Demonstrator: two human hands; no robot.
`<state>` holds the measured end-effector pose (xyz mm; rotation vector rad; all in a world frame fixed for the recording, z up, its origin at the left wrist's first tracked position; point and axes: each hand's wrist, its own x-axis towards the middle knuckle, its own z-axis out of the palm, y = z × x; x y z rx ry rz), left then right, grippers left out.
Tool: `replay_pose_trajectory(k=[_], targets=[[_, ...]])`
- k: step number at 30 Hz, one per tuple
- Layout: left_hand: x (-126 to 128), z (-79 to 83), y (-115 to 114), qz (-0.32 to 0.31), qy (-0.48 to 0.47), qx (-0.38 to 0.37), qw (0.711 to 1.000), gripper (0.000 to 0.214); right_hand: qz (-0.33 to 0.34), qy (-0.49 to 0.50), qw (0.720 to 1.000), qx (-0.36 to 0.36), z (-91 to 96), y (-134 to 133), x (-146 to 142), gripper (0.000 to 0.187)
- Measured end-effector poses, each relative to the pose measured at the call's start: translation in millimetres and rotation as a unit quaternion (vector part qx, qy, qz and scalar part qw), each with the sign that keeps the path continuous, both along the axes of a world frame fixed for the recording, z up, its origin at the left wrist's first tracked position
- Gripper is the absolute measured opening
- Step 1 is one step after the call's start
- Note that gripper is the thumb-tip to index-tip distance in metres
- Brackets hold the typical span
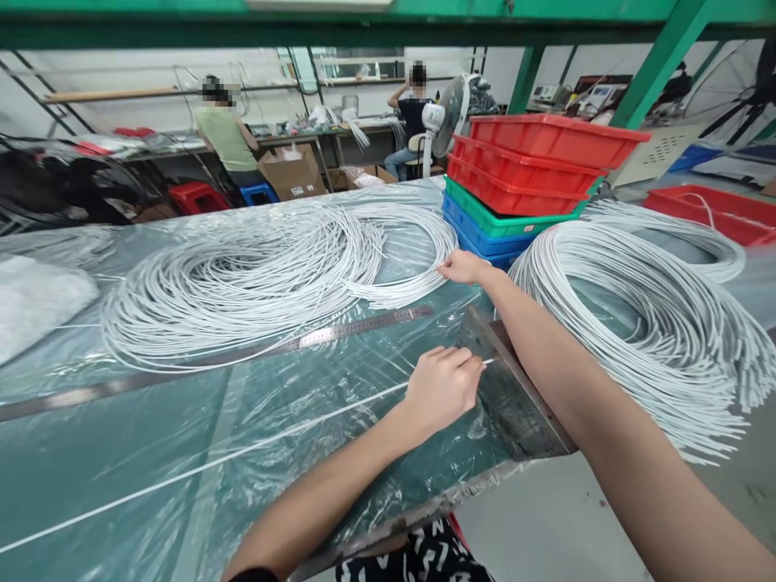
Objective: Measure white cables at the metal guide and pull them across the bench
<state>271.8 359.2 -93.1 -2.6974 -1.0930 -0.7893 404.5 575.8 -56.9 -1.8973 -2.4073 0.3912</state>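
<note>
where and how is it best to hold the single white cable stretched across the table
Probably near the right end of the white cable, pinched from above between thumb and fingertips, about where the left hand grips it. It is thin and runs low along the table, and a short length shows past that hand toward the metal plate.

White wall [142, 69], long shelf [121, 95], green beam [151, 20] (overhead), grey floor [533, 517]
</note>
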Motion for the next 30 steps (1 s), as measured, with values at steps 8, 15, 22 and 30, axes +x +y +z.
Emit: replay_pose_trajectory(k=[8,15,22,30], targets=[[-1.7,-2.7,-0.9,0.009,-0.016,0.026,0.999,0.022,0.020,-0.008,1.000,0.016,-8.6,2.1,-3.4,0.035],[-2.3,-4.8,-2.8,0.013,-0.025,0.033,0.999,0.022,0.017,0.004,1.000,0.014,-9.7,2.3,-5.9,0.036],[-2.1,-3.0,-2.8,0.015,-0.025,0.034,0.999,0.020,0.023,0.002,1.000,0.012,-7.5,0.5,-6.4,0.034],[-1.7,-2.1,-0.8,0.007,-0.009,0.018,1.000,0.022,0.014,-0.003,1.000,0.010,-9.7,3.8,-2.7,0.034]])
